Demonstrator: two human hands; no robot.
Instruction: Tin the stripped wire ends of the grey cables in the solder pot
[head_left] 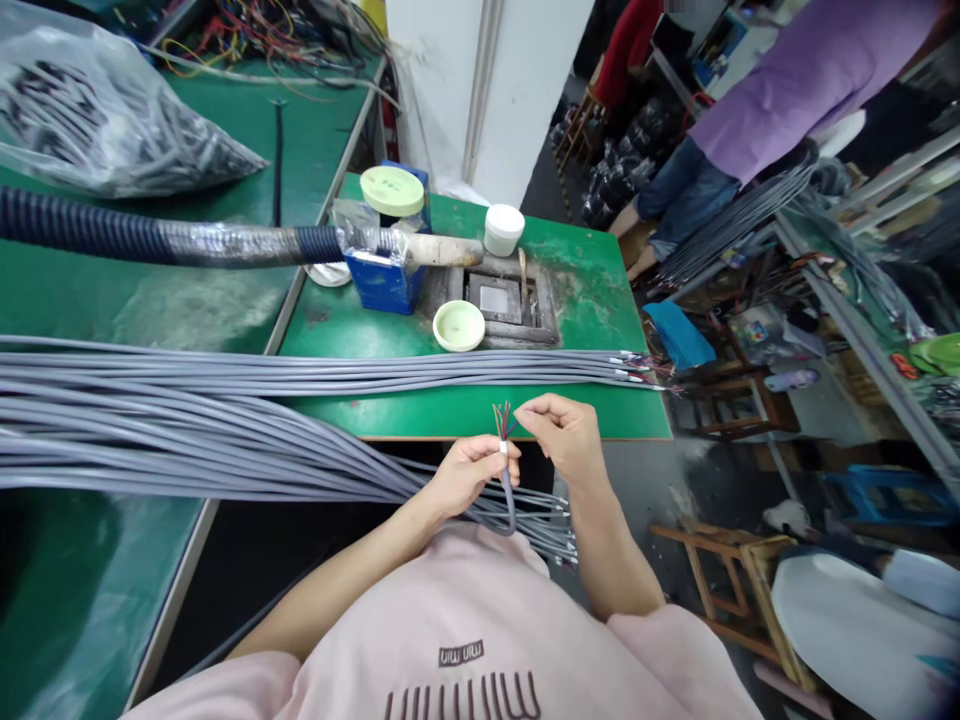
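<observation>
Between the thumb and fingers of my left hand (469,472) is the end of a grey cable (508,500), held upright just below its white band. Thin coloured wires (502,415) fan out from the top of that end. My right hand (566,430) is closed in a pinch at the right side of these wires, its fingertips by a dark blue one. Whether the wire is gripped is too small to make out. Under my hands hangs a bundle of grey cables (360,460) with banded ends. A second row of grey cables (450,372) lies along the green table.
A solder pot (495,300) is set in the green table (592,290), beside a pale green bowl (459,326) and a white tub (503,230). A ribbed hose (247,245) rests over a blue box (386,280). A person (795,100) stands at the right.
</observation>
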